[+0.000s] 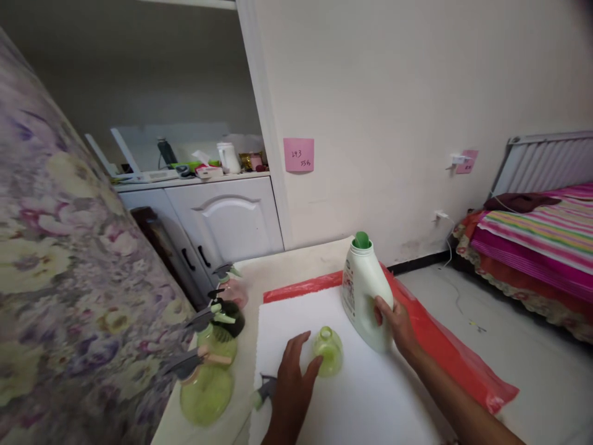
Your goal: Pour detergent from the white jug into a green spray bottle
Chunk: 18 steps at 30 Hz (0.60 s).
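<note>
Three spray bottles with green-tinted bodies and dark trigger heads stand in a blurred cluster at the left edge of the table, beside a flowered cloth; whether they hold any liquid cannot be told. Just right of them lies a white mat, and on it a loose dark trigger head rests beside the left wrist. The left hand lies palm down on the mat, fingers spread loosely, thumb and fingertips touching a small pale-green clear bottle; the fingers are not closed around it. That bottle is round-bodied with a short open neck and no cap, and it looks empty, though the blur leaves this uncertain. Next to it, nearly touching, stands a white detergent jug, upright, with a green cap on top and a printed label on its face. The right hand holds the jug from its right side, fingers wrapped on the lower body. The jug is opaque, so its fill cannot be seen. Under the mat's far and right edges lies a red plastic sheet, spreading past the table. Farther right is a bed with a striped cover.
</note>
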Tool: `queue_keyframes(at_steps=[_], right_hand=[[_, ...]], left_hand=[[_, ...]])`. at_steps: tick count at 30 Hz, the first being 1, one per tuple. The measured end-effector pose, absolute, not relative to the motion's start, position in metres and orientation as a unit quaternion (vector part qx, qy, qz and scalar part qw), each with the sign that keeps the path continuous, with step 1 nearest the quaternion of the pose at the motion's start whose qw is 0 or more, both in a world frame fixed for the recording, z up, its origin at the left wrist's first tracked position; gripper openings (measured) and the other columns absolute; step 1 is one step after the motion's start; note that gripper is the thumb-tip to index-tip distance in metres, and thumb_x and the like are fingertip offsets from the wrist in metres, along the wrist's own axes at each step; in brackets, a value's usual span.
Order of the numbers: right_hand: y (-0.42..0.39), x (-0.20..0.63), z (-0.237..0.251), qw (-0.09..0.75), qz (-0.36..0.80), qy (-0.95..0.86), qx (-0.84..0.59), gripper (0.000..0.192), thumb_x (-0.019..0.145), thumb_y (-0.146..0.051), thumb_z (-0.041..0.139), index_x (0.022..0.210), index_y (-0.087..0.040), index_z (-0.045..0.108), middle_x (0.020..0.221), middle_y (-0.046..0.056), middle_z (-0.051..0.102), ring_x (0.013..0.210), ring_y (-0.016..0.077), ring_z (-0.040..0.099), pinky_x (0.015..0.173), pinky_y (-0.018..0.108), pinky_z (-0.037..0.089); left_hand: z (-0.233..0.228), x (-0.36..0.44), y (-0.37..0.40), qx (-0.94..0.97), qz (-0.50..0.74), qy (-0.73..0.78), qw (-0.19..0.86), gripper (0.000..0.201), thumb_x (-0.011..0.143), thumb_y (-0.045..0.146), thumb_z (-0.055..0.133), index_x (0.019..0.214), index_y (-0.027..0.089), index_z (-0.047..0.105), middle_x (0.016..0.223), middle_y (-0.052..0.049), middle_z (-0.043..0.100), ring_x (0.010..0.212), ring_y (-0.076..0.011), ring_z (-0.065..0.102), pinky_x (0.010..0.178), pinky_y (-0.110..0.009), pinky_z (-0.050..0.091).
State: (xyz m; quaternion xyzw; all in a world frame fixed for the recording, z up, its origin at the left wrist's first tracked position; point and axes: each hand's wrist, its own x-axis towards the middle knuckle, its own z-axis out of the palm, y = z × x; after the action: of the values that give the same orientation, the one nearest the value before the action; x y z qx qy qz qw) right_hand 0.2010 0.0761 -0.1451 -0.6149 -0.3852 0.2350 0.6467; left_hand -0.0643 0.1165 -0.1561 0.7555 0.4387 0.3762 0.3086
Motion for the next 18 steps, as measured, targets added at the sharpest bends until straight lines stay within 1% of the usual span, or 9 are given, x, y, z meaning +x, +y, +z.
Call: queue_keyframes(at_steps=[4,7,10,13,18], right_hand=[[0.074,0.201,-0.139,0.646,0.259,-0.404,-0.594,0.052,0.082,-0.063,0.050,0.053,-0.021,0.049,0.050,-0.002,0.050,0.054,0.0154,0.047,0.057,0.029,0.038],[0.075,0.206,-0.134,0.629,0.294,-0.417,-0.587,0.055,0.080,-0.065,0.052,0.049,-0.019,0.053,0.048,0.000,0.053,0.052,0.0162,0.050,0.057,0.029,0.040],[0.077,0.210,-0.134,0.618,0.317,-0.411,-0.590,0.056,0.079,-0.066,0.053,0.050,-0.018,0.057,0.048,0.003,0.058,0.050,0.0166,0.052,0.054,0.029,0.040],[0.081,0.209,-0.134,0.626,0.309,-0.394,-0.597,0.056,0.080,-0.065,0.052,0.048,-0.020,0.053,0.045,0.002,0.055,0.047,0.0163,0.050,0.052,0.029,0.040],[0.084,0.210,-0.122,0.629,0.262,-0.388,-0.621,0.056,0.080,-0.067,0.050,0.047,-0.022,0.046,0.043,0.000,0.050,0.045,0.0156,0.046,0.052,0.031,0.040]], left_hand=[[-0.155,-0.061,0.115,0.756,0.385,0.432,0.306,0.038,0.080,0.031,0.057,0.116,0.019,0.059,0.120,-0.011,0.063,0.117,-0.0275,0.056,0.103,-0.050,0.043],[-0.157,-0.059,0.113,0.754,0.391,0.430,0.307,0.037,0.079,0.030,0.057,0.114,0.018,0.060,0.117,-0.012,0.064,0.115,-0.0274,0.058,0.102,-0.049,0.045],[-0.159,-0.058,0.112,0.752,0.395,0.431,0.305,0.037,0.079,0.029,0.057,0.114,0.018,0.061,0.117,-0.011,0.064,0.115,-0.0269,0.058,0.102,-0.048,0.045],[-0.158,-0.058,0.112,0.749,0.393,0.438,0.305,0.037,0.078,0.029,0.057,0.114,0.020,0.061,0.118,-0.010,0.064,0.116,-0.0267,0.058,0.102,-0.047,0.045],[-0.152,-0.061,0.116,0.745,0.391,0.439,0.315,0.038,0.077,0.029,0.060,0.115,0.022,0.061,0.119,-0.009,0.064,0.117,-0.0267,0.057,0.104,-0.047,0.044]])
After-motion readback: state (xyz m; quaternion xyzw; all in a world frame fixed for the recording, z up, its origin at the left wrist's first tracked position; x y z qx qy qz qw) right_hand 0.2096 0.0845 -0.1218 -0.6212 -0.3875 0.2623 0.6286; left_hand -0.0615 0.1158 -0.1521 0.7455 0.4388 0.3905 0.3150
